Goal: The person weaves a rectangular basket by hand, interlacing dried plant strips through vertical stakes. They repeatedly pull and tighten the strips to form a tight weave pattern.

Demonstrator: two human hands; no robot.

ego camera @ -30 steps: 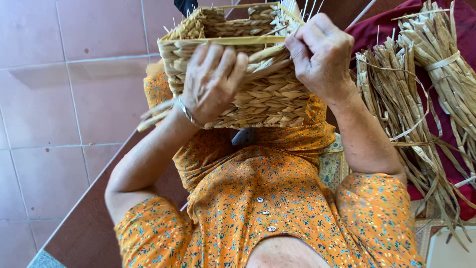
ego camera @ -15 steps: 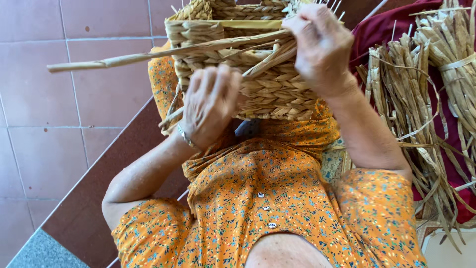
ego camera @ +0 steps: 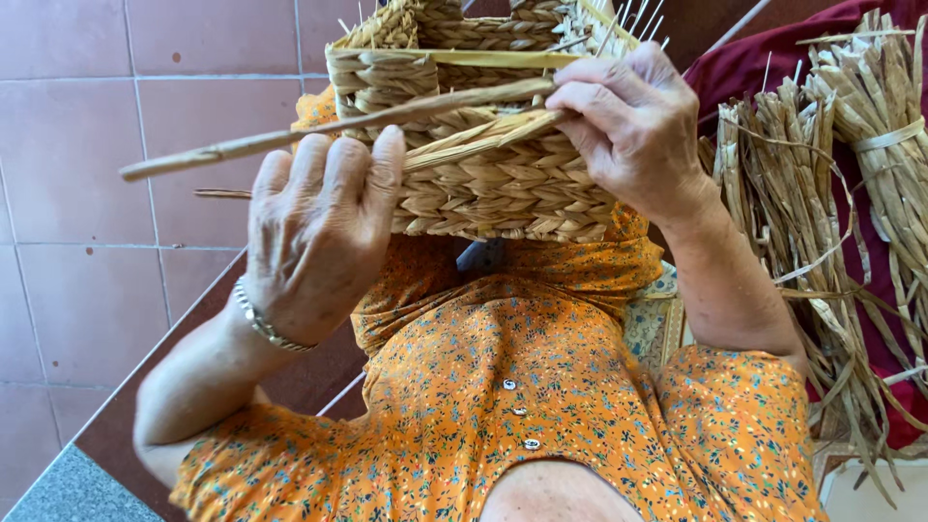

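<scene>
The basket [ego camera: 483, 145] is resting on the lap, against the orange dress [ego camera: 503, 406]. The right hand [ego camera: 633, 126] is pinching a straw strand [ego camera: 329, 126] at the basket's front wall. The left hand [ego camera: 314, 232] is hovering open-fingered just left of the basket, gripping nothing. Straw bundles [ego camera: 831, 193] are lying right of the basket.

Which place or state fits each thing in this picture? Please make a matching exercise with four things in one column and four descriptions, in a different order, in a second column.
Things:
1. tan woven straw basket
2. long pale straw strand
3. tied bundles of dried straw
4. silver chain bracelet

Descriptions:
A. lying on a dark red cloth at the person's right
B. worn on the wrist of the left hand
C. resting on the lap, against the orange flowered dress
D. sticking out over the tiled floor, pinched by the right hand

Pairs: 1-C, 2-D, 3-A, 4-B
</scene>
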